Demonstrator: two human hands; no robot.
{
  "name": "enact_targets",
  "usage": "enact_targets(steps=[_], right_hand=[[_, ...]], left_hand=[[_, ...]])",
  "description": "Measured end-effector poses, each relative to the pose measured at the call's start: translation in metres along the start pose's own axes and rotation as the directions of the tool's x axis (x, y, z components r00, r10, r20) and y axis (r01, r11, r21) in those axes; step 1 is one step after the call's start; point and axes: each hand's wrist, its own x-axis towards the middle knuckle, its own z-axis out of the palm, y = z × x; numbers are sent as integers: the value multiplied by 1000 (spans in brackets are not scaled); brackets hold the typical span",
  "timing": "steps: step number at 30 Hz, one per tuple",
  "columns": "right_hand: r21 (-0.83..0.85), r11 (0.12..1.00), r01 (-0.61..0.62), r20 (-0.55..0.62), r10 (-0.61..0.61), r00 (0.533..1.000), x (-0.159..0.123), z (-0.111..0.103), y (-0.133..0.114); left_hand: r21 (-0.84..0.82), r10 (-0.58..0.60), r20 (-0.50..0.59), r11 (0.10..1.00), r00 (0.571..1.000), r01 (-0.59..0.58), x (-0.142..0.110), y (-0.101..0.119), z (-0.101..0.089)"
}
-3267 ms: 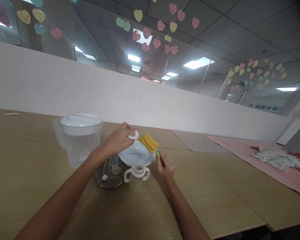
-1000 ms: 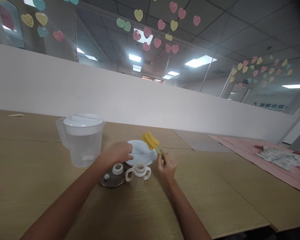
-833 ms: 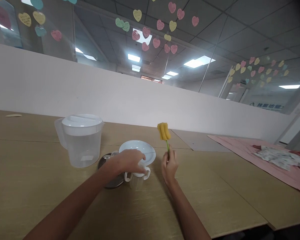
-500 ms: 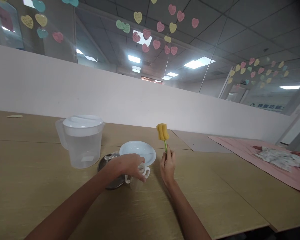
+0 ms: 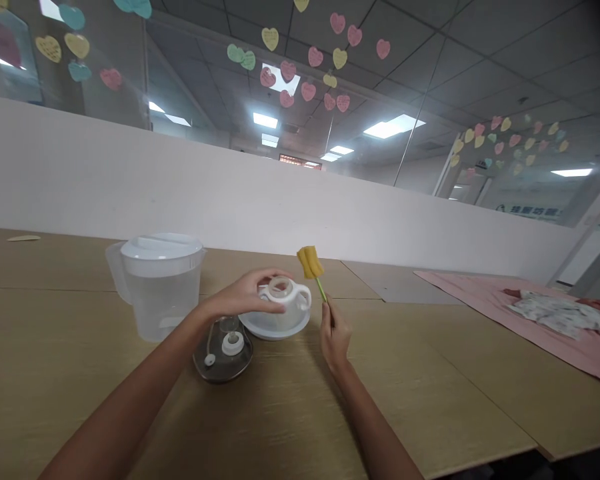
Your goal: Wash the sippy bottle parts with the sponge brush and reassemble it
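Note:
My left hand [image 5: 253, 293] grips a two-handled baby bottle [image 5: 289, 308], its open mouth tilted up and toward me. The bottle is over the white basin [image 5: 261, 331] and hides much of it. In my right hand [image 5: 336, 337] is a sponge bottle brush [image 5: 310, 262] with a yellow head and a thin green handle, held upright to the right of the bottle. Below my left hand lies a dark metal tray [image 5: 220, 371] holding a white bottle collar [image 5: 233, 343], a straw with a round end [image 5: 209, 360] and a clear piece partly hidden.
A clear lidded pitcher [image 5: 165, 293] with water stands left of the tray. On the right, a pink cloth [image 5: 460, 285] bears a doll-like figure in patterned clothing [image 5: 555, 317]. A low white wall [image 5: 280, 207] runs behind the wooden table [image 5: 410, 393].
My left hand has lifted the baby bottle from in front of the basin to over it, uncovering the tray. The brush head has tipped left toward the bottle.

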Motion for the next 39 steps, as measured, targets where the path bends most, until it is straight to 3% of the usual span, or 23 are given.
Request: enact_targets(steps=[4,8,12,16,19,23,28,33,36,39], right_hand=[[110,985,-135,8,135,991,-2,0,-1],[117,992,40,109,-53,993,-3,-2,-2],[-35,966,257,150,-249,957,3,-7,2],[-204,877,435,201,-397,895,6,-10,5],[-267,800,538,241,-484,841,2,-4,1],[-269,759,593,252,-539,804,-4,4,-6],[-370,807,460,194,-418,888,3,-6,5],[-444,877,182,152,-126,980,12,-13,21],[-485,874,9,91,40,995,12,-10,27],[-529,847,-54,115,134,984,9,-4,37]], left_hand=[[218,52,-285,976,957,11,8,-21,1],[429,86,-365,899,927,85,12,-31,4],[552,68,-331,823,941,134,12,-36,-2],[754,155,-229,653,961,74,12,-41,-3],[845,206,-111,534,972,-17,13,-42,12],[848,232,4,515,973,-126,18,-41,35],[890,255,-48,449,966,-74,19,-47,27],[916,201,-172,394,964,81,15,-59,12],[862,158,-261,482,952,156,13,-59,10],[672,80,-383,707,920,219,13,-49,11]])
